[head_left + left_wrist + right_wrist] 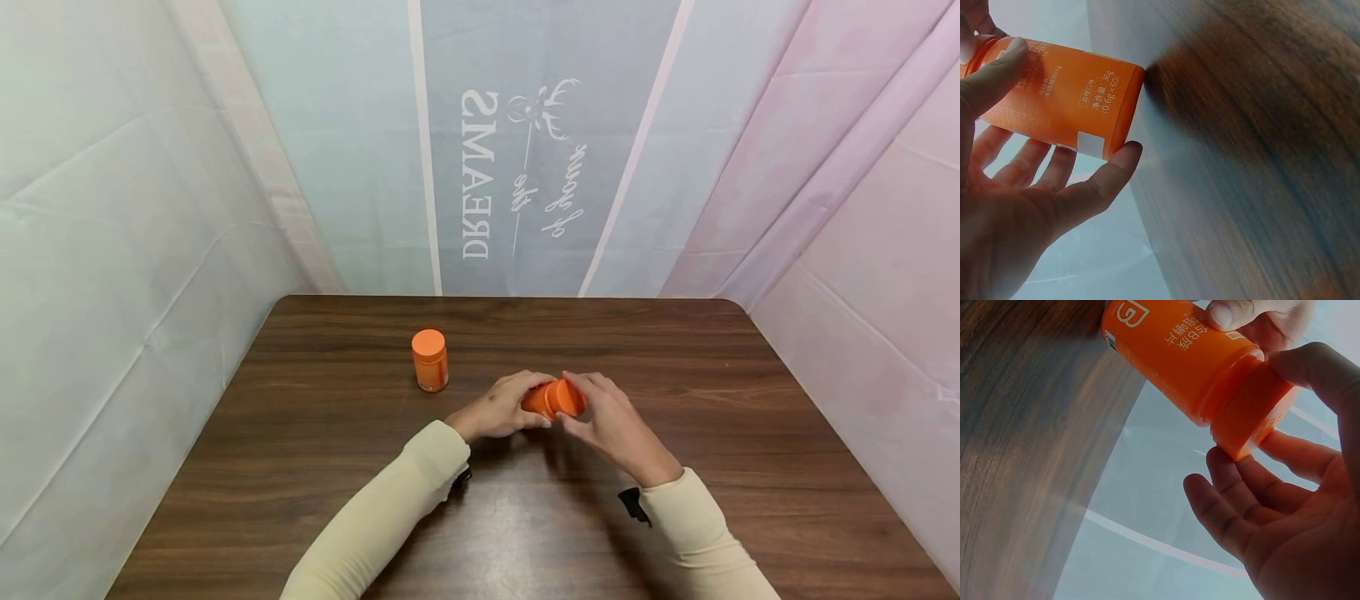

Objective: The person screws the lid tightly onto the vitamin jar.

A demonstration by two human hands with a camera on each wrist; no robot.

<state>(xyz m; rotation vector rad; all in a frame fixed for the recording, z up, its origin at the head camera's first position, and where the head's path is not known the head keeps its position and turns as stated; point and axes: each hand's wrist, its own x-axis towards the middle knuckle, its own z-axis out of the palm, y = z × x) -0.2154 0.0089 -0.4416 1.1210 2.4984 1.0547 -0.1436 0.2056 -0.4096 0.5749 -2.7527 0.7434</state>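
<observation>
An orange pill bottle [537, 401] is held tilted over the table, its orange screw cap [567, 398] toward the right. The left hand [504, 407] grips the bottle's body, thumb on one side and fingers curled under the other; white print shows on its label [1066, 94] in the left wrist view. At the other end, the right hand [617, 422] pinches the cap [1254, 409] between thumb and fingertips. The cap sits on the bottle's neck. A second orange bottle [431, 361] stands upright, capped, on the table left of the hands.
The dark wood-grain table [337, 467] has rounded far corners. A grey-blue cloth [525, 167] with mirrored white lettering hangs behind it, and pale cloth walls [112, 250] stand on both sides. A black strap [634, 505] shows at the right sleeve.
</observation>
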